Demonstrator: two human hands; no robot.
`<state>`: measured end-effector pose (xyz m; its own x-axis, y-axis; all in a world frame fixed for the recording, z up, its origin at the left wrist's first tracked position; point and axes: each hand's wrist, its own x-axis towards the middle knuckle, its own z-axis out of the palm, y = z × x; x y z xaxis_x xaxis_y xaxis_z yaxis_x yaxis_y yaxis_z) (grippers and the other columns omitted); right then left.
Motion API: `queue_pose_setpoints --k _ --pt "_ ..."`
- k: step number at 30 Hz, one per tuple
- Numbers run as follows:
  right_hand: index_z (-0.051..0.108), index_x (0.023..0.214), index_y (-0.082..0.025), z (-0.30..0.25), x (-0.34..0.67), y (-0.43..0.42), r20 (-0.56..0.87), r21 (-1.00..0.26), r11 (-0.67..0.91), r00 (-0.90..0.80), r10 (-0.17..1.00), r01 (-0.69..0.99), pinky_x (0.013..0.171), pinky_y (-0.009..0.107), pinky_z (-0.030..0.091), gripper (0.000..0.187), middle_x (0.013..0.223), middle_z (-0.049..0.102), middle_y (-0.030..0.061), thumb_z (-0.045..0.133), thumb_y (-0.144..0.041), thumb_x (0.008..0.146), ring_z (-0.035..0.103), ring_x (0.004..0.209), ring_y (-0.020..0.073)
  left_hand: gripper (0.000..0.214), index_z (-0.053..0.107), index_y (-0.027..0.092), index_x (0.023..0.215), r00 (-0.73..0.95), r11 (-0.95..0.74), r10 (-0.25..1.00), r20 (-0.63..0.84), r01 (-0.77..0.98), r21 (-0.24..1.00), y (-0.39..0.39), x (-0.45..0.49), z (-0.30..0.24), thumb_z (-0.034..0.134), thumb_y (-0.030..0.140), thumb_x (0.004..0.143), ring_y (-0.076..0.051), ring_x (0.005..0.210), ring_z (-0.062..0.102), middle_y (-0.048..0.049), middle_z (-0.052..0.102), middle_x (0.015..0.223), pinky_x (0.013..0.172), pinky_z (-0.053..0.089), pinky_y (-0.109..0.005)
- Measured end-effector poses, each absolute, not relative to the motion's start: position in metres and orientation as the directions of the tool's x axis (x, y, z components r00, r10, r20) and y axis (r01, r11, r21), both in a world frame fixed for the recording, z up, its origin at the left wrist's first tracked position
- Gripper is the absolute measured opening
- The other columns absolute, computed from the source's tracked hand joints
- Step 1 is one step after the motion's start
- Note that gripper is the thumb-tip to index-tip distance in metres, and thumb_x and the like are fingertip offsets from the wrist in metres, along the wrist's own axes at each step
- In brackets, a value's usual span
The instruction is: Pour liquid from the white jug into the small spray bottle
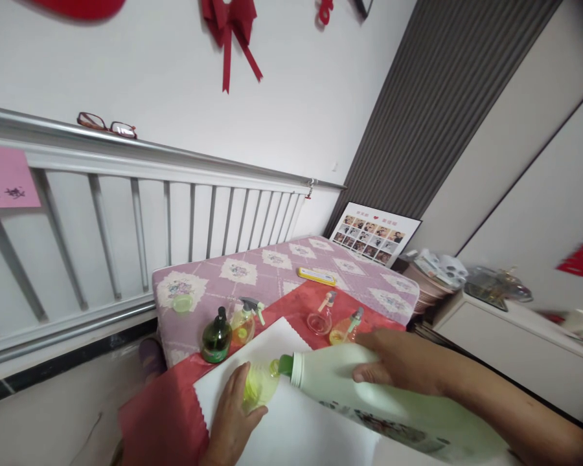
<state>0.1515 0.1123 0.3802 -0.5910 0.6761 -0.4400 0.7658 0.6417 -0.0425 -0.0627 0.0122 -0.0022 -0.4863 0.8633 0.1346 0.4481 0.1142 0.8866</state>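
My left hand [237, 409] is wrapped around a small clear yellow bottle [263, 387] that leans to the right over the white sheet. In my right hand [391, 362] is a large pale green jug [340, 372], laid nearly on its side with a printed label low on its flank. The jug's green spout [285, 365] meets the small bottle's neck; whether liquid is flowing I cannot tell. Behind them stand a dark green pump bottle [216, 341], a spray bottle [243, 325], a clear bottle [320, 318] and a yellow-tinted bottle [342, 331] with a green pump.
A white sheet [291, 424] lies on a red cloth [168, 404] over a floral-covered table [233, 259]. A pale green dish [182, 303] and a yellow case [317, 276] rest on it. Beyond are a white railing [204, 223], a photo board [374, 233] and a white cabinet [515, 343].
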Motion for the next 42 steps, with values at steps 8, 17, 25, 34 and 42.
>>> queue_pose_setpoints --k 8,17,25,34,42 --pt "0.069 0.104 -0.019 0.3808 0.1494 0.1130 -0.440 -0.040 0.632 -0.581 0.684 0.774 0.080 0.041 0.050 0.039 0.116 0.076 0.0190 0.061 -0.053 0.088 0.072 0.101 0.0373 0.085 0.041 0.018 0.152 -0.478 0.114 0.871 0.116 0.425 0.898 0.0101 -0.0639 0.0056 0.067 0.022 0.071 -0.030 0.152 0.043 -0.0151 0.050 0.160 0.128 0.036 -0.046" --pt "0.069 0.105 -0.019 0.3862 0.1450 0.1099 -0.445 -0.045 0.625 -0.576 0.686 0.779 0.081 0.042 0.051 0.035 0.118 0.076 0.0186 0.061 -0.048 0.087 0.072 0.104 0.0378 0.084 0.041 0.020 0.151 -0.489 0.098 0.862 0.134 0.419 0.903 0.0114 -0.0635 -0.0007 0.068 0.021 0.072 -0.030 0.152 0.043 -0.0138 0.050 0.160 0.129 0.035 -0.049" --pt "0.069 0.106 -0.018 0.3825 0.1473 0.1119 -0.438 -0.023 0.643 -0.586 0.681 0.765 0.081 0.042 0.051 0.040 0.119 0.076 0.0202 0.059 -0.053 0.088 0.072 0.104 0.0383 0.084 0.041 0.017 0.151 -0.486 0.088 0.864 0.129 0.399 0.913 0.0110 -0.0635 0.0012 0.067 0.020 0.071 -0.032 0.152 0.042 -0.0169 0.049 0.160 0.129 0.035 -0.051" --pt "0.069 0.104 -0.020 0.3859 0.1454 0.1098 -0.440 -0.021 0.625 -0.569 0.695 0.780 0.081 0.041 0.051 0.038 0.118 0.076 0.0188 0.061 -0.053 0.087 0.072 0.104 0.0383 0.086 0.043 0.022 0.150 -0.498 0.093 0.856 0.136 0.408 0.908 0.0127 -0.0639 -0.0024 0.069 0.020 0.069 -0.030 0.152 0.043 -0.0133 0.052 0.159 0.129 0.036 -0.049" --pt "0.069 0.104 -0.019 0.3855 0.1465 0.1100 -0.435 -0.021 0.631 -0.576 0.692 0.775 0.080 0.043 0.050 0.039 0.116 0.076 0.0191 0.060 -0.054 0.088 0.071 0.102 0.0389 0.084 0.041 0.020 0.151 -0.488 0.102 0.861 0.140 0.437 0.894 0.0128 -0.0629 -0.0013 0.066 0.021 0.071 -0.030 0.152 0.043 -0.0142 0.050 0.160 0.129 0.036 -0.048"
